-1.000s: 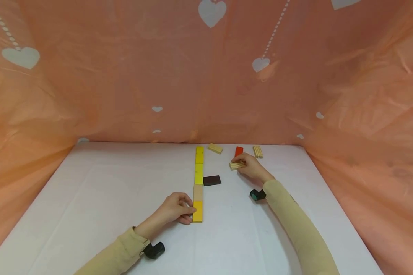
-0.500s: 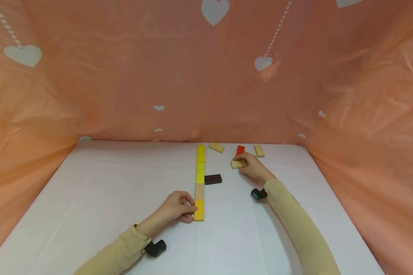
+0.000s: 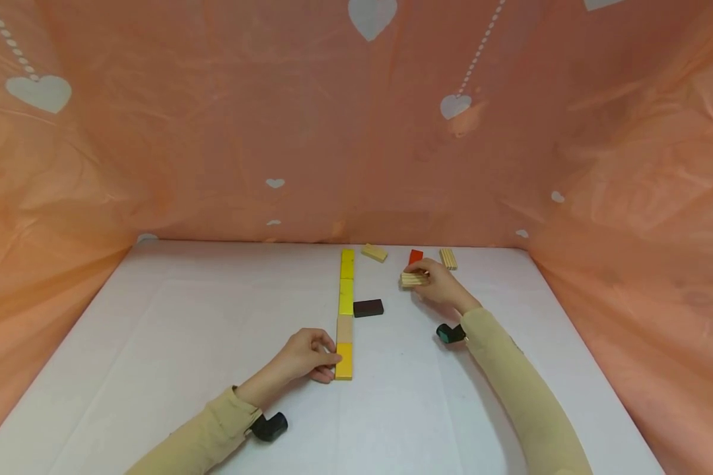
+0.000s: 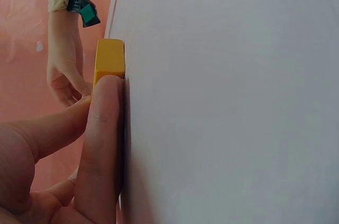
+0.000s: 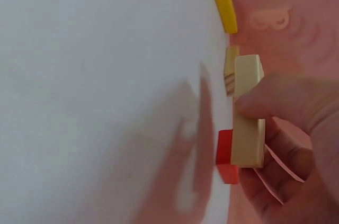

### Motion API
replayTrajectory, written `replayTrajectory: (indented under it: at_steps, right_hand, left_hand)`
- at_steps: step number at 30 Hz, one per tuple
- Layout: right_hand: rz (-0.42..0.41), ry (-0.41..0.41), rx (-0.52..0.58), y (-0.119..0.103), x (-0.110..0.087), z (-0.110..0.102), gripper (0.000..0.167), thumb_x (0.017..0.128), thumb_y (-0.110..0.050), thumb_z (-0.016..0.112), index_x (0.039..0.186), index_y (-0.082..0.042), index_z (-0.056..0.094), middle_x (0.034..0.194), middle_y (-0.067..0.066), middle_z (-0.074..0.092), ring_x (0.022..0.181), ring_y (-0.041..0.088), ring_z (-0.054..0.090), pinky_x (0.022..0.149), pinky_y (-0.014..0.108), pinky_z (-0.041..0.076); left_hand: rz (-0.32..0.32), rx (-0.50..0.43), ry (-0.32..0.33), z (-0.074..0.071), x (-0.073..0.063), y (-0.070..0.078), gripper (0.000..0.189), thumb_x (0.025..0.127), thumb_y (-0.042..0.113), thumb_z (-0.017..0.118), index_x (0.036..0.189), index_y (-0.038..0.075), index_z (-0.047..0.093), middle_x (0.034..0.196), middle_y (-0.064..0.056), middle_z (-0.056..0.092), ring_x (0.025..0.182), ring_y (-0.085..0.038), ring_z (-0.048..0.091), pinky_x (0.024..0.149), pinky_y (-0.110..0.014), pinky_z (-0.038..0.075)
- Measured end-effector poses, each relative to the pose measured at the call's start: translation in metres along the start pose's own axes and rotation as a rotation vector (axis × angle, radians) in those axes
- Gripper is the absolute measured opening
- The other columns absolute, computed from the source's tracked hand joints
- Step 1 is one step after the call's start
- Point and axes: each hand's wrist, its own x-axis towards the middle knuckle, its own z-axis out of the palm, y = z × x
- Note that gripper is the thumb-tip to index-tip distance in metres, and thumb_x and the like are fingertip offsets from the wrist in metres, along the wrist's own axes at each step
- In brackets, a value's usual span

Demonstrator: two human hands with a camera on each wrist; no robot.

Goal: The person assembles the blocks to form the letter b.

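Note:
My left hand (image 3: pixel 305 356) rests against the near end of a straight row of blocks. Its thumb lies on the top of the orange-yellow block (image 3: pixel 344 361), and a straight finger runs along that block's side in the left wrist view. Beyond it in the row come a beige block (image 3: pixel 344 329) and two bright yellow blocks (image 3: pixel 346 297). At the back right, my right hand (image 3: pixel 442 287) pinches a pale striped wooden block (image 5: pixel 248 113), raised off the table with its shadow beneath. A red block (image 3: pixel 416 256) lies just behind that hand, partly hidden.
A dark brown block (image 3: pixel 368 308) lies right of the row, close to a yellow block. Two more pale wooden blocks, one left (image 3: pixel 374 253) and one right (image 3: pixel 448 258), lie near the table's back edge. Orange heart-printed cloth (image 3: pixel 356 165) walls the white table (image 3: pixel 214 316).
My right hand has lifted the wooden block slightly off the table and shifted it a little right. My left hand stays in place against the row.

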Motion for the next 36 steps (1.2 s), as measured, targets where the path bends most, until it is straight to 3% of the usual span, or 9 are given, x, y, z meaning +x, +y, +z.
replayTrajectory:
  at_steps: [8, 17, 36]
  right_hand:
    - [0.030, -0.010, 0.012, -0.014, -0.006, 0.000, 0.037, 0.082, 0.000, 0.071, 0.118, -0.005, 0.061, 0.116, 0.011, 0.059, 0.104, 0.028, 0.052, 0.093, 0.044, 0.048]
    - [-0.048, -0.010, 0.004, -0.022, -0.013, 0.000, 0.037, 0.079, -0.002, 0.076, 0.114, -0.006, 0.063, 0.106, 0.007, 0.061, 0.098, 0.025, 0.053, 0.085, 0.040, 0.049]
    - [-0.063, -0.058, 0.019, -0.015, -0.029, 0.020, 0.037, 0.080, -0.004, 0.076, 0.113, -0.011, 0.063, 0.107, 0.000, 0.059, 0.096, 0.020, 0.053, 0.082, 0.035, 0.049]
  left_hand:
    - [0.004, -0.004, -0.006, -0.001, -0.002, 0.001, 0.019, 0.086, 0.003, 0.070, 0.096, -0.006, 0.057, 0.072, -0.014, 0.062, 0.056, -0.020, 0.067, 0.054, -0.033, 0.059]
    - [0.009, -0.012, -0.007, -0.001, 0.000, -0.001, 0.018, 0.086, 0.002, 0.070, 0.096, -0.005, 0.056, 0.073, -0.014, 0.062, 0.056, -0.020, 0.066, 0.054, -0.033, 0.059]
    - [0.006, -0.006, 0.001, 0.000, 0.000, -0.002, 0.018, 0.086, 0.002, 0.070, 0.095, -0.005, 0.057, 0.070, -0.013, 0.061, 0.055, -0.020, 0.066, 0.053, -0.033, 0.059]
